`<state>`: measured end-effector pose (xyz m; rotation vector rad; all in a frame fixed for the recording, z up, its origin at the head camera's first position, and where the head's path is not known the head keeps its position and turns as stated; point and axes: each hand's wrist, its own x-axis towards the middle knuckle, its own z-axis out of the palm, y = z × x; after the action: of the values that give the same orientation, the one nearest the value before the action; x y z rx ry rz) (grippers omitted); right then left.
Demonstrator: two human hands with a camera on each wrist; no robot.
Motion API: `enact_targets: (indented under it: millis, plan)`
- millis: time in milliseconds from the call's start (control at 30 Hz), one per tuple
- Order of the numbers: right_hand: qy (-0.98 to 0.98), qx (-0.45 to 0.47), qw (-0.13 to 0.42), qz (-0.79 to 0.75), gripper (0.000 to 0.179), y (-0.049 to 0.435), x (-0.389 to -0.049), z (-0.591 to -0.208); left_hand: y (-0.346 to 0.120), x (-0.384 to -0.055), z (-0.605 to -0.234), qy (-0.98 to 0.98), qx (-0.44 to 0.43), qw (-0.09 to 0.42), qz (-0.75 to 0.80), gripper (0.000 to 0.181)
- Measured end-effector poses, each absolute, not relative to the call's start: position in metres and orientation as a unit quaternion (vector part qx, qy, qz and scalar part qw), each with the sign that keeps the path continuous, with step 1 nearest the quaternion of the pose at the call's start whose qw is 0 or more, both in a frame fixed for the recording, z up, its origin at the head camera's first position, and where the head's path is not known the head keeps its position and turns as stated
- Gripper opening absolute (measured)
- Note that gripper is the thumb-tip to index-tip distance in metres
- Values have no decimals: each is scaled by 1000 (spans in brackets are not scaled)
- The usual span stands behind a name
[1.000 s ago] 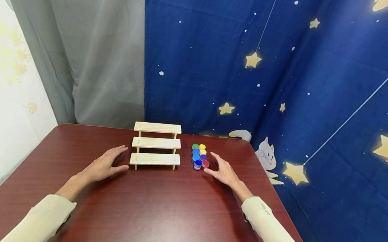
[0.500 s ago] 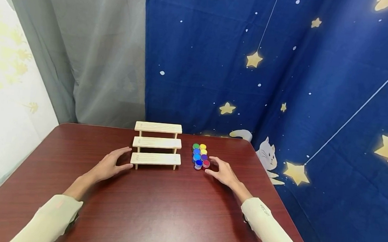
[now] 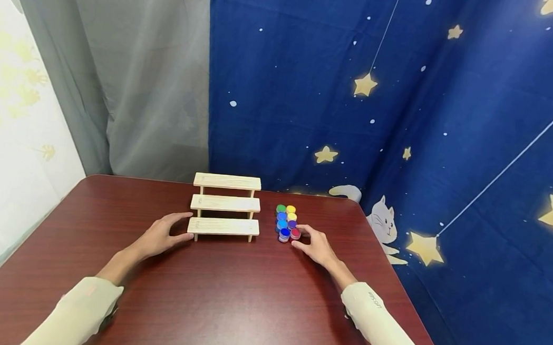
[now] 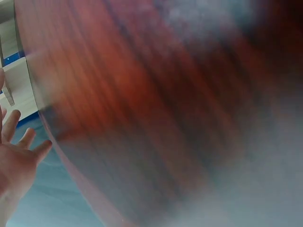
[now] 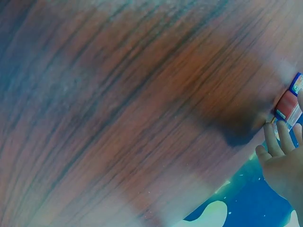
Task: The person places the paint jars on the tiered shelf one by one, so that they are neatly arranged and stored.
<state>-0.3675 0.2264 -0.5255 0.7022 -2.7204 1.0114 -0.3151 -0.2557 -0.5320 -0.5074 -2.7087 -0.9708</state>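
Observation:
A three-tier pale wooden stand (image 3: 223, 226) is on the table in the head view. At its left end is my left hand (image 3: 158, 236), thumb near the front of the lowest tier and fingers spread behind it. To the right of the stand, several small paint jars with coloured lids form two columns. My right hand (image 3: 319, 247) is beside the red jar (image 3: 295, 234) at the front right, thumb in front and fingers behind. A dark blue jar (image 3: 284, 235) is just left of it. The right wrist view shows the fingers extended close to the jars.
The dark red-brown table (image 3: 231, 296) has rounded far corners. Behind it hang a grey curtain (image 3: 158, 81) and a blue curtain (image 3: 291, 89) with stars. A pale patterned curtain (image 3: 18, 125) hangs at the left.
My left hand has moved right, up to the end of the stand. The right hand's fingers have drawn in a little around the red jar. The stand and jars keep their places.

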Motion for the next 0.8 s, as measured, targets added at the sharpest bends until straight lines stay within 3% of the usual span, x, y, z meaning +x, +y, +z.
enact_targets:
  millis: [800]
  plan:
    - [-900,198,72,382,38,223,-371,-528,-253,-324,-531,-920,-157,88,-348,60]
